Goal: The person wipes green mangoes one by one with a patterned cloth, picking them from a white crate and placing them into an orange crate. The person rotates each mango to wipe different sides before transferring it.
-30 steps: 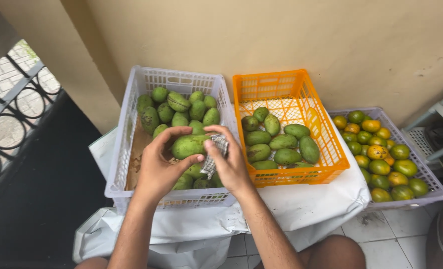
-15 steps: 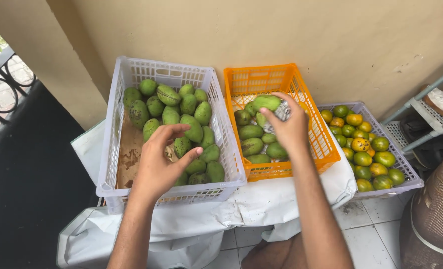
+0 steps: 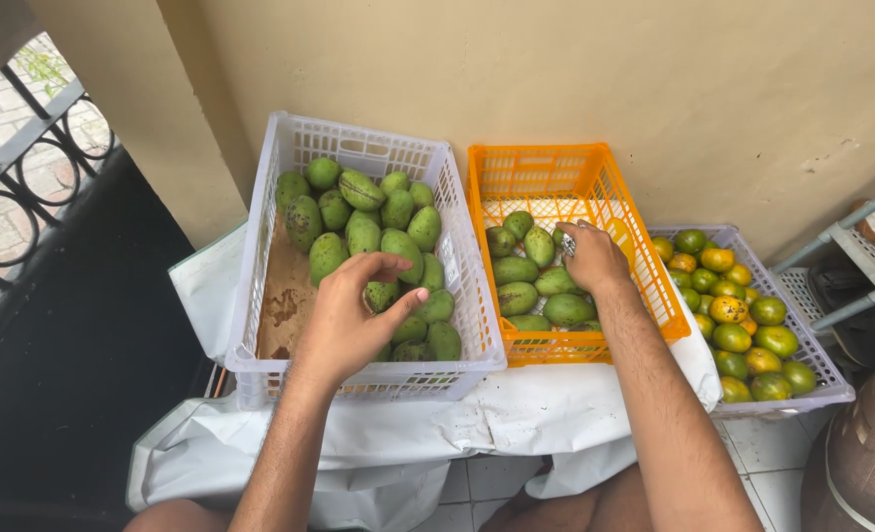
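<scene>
Left hand [image 3: 344, 320] pinched a green mango [image 3: 382, 294] in the white crate [image 3: 260, 246], fingers curled round it to lift, while the right hand [image 3: 593, 258] hovered loosely cupped over the orange crate [image 3: 546, 177], its grip impossible to tell.

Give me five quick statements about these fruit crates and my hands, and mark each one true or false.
1. The left hand is closing on a green mango in the white crate. True.
2. The right hand is over the orange crate. True.
3. The orange crate stands left of the white crate. False: it stands to its right.
4. The grey crate holds only green mangoes. False: it holds smaller green, yellow and orange fruit.
5. The crates sit on white sheeting. True.
</scene>
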